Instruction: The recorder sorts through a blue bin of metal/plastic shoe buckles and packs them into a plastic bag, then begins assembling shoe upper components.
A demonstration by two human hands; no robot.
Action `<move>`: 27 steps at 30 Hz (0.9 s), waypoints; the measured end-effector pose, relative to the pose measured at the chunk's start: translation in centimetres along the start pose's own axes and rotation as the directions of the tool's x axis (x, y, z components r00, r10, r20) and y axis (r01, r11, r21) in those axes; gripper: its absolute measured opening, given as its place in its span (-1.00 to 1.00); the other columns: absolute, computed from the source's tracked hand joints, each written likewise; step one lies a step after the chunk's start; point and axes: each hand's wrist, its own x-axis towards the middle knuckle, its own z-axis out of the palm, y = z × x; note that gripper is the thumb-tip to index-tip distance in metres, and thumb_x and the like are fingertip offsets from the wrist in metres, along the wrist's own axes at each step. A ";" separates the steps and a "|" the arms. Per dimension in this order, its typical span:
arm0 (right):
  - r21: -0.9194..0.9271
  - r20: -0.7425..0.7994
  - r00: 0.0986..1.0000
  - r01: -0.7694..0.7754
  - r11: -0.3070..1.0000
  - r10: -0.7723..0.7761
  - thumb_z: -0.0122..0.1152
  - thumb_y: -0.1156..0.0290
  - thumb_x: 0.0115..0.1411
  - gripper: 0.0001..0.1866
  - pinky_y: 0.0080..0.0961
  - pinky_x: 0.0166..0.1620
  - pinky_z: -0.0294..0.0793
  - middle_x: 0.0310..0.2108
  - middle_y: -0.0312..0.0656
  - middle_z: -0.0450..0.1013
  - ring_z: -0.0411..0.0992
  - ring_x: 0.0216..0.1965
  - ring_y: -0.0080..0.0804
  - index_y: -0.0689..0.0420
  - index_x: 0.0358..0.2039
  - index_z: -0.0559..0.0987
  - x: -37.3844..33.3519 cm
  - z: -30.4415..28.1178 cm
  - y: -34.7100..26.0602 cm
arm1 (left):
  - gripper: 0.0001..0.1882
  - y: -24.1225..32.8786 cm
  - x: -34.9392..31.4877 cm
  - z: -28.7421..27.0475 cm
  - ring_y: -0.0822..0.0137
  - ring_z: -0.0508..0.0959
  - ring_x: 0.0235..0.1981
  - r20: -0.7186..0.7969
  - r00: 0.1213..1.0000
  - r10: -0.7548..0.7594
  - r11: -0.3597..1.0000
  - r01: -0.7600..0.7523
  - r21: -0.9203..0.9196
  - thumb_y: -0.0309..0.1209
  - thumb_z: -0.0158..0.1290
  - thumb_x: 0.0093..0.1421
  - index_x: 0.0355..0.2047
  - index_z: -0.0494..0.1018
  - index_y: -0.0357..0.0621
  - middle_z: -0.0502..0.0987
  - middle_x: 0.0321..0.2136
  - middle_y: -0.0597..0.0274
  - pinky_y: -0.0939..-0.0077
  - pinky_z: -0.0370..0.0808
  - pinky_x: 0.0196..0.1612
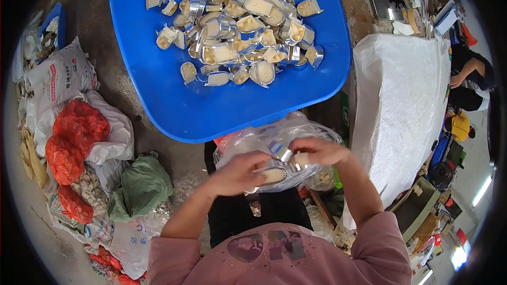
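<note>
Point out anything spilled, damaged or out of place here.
Pale scraps lie loose on the floor between the green bag and the person's dark trousers, looking like litter. The silver-and-cream parts sit jumbled, but inside the blue tub; no damage is evident.

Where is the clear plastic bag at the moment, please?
In the head view, the clear plastic bag is near the middle, beneath the left hand and right hand, just below the near edge of the blue tub.

Room ahead; bulk rightward
Ahead of the left grip [238,173], blue tub [227,110], bare nearest; heaped parts [237,34] block beyond; right grip [321,152] hemmed rightward by white sacking [402,111].
</note>
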 end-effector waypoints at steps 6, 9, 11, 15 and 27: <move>-0.789 -0.508 0.847 -0.386 0.478 -0.155 0.19 0.29 -0.02 -0.60 0.34 0.07 -0.01 0.10 0.00 0.20 0.04 0.19 0.09 0.11 -0.13 0.50 -0.3 5.8 4.9 | -0.20 -2.6 1.2 6.9 -0.35 0.03 0.13 -0.237 0.955 0.177 0.769 0.016 0.639 -0.44 0.12 -0.02 0.22 0.00 -0.04 -0.09 0.15 -0.24 -0.15 0.12 0.09; -0.865 -0.376 0.922 -0.314 0.391 -0.090 0.19 0.30 -0.06 -0.62 0.50 -0.03 -0.04 0.15 -0.09 0.14 0.04 0.19 0.11 0.04 -0.16 0.52 -1.3 4.9 6.0 | -0.31 -3.7 1.9 5.9 -0.25 0.08 0.14 -0.254 0.928 0.274 0.719 -0.022 0.695 -0.49 0.08 -0.06 0.14 0.16 -0.06 0.06 0.10 -0.16 -0.07 0.13 0.11; -0.870 -0.269 0.963 -0.242 0.430 -0.003 0.21 0.33 -0.09 -0.60 0.32 0.04 0.04 0.13 -0.13 0.18 0.09 0.15 0.04 -0.01 -0.15 0.52 -1.2 3.5 6.7 | -0.48 -4.0 2.0 4.8 -0.07 0.19 0.08 -0.278 0.901 0.334 0.677 -0.023 0.736 -0.50 0.06 -0.07 -0.01 0.35 -0.07 0.20 0.02 -0.04 0.03 0.21 0.04; -0.525 -0.604 0.754 -0.131 0.841 -0.259 0.25 0.33 -0.13 -0.53 0.14 0.06 0.13 0.07 -0.13 0.23 0.13 0.11 -0.04 -0.05 -0.11 0.49 2.2 1.8 7.1 | -0.52 -4.3 2.3 3.6 0.05 0.27 0.03 -0.413 0.781 0.469 0.470 0.175 0.865 -0.46 0.09 -0.09 -0.07 0.40 -0.03 0.32 -0.13 0.04 0.12 0.21 0.00; -0.744 -0.482 0.790 -0.141 0.654 -0.378 0.24 0.37 -0.14 -0.53 -0.04 0.00 0.18 -0.10 -0.15 0.27 0.21 0.02 -0.13 -0.05 -0.12 0.46 4.2 8.2 9.5 | -0.86 -3.1 -0.3 3.2 0.14 0.54 -0.60 -0.797 0.585 0.147 0.951 0.138 0.277 -0.43 0.02 0.13 -0.32 0.50 -0.20 0.49 -0.61 0.00 0.42 0.41 -0.54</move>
